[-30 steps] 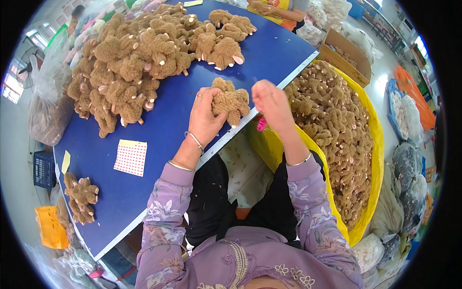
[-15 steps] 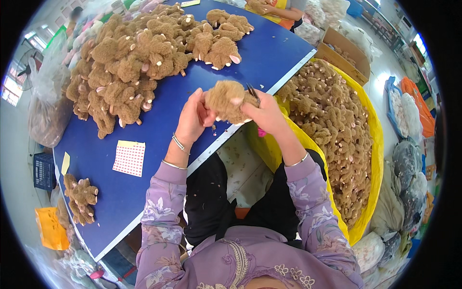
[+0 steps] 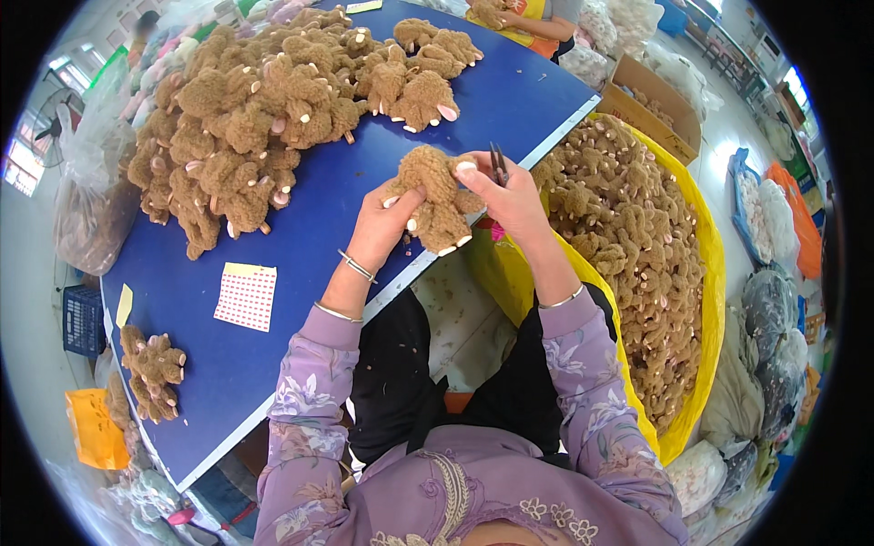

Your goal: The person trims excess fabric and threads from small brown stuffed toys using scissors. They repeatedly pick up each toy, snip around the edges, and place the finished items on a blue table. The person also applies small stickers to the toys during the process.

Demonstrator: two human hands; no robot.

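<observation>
Over the table's front edge, my left hand [image 3: 387, 223] is closed on a brown plush animal [image 3: 435, 196] with white paw tips, its thumb pressing into the fur. My right hand [image 3: 514, 205] pinches a limb of the same plush with thumb and fingertips. Held in that right hand too is a pair of dark thread snips [image 3: 498, 164], its two points upward and slightly apart. A pink piece [image 3: 497, 232] hangs just below the right hand; what it belongs to I cannot tell.
A large heap of brown plush animals [image 3: 237, 118] covers the far left of the blue table [image 3: 319, 255]. A printed sheet [image 3: 246, 296] and a lone plush [image 3: 153, 373] lie nearer. At right stands a yellow-lined container [image 3: 710, 300] full of plush. A person [image 3: 537, 27] sits across.
The plush has been turned, so its body and limbs now show. My left hand has shifted its grip onto the front, and the snips stand more upright.
</observation>
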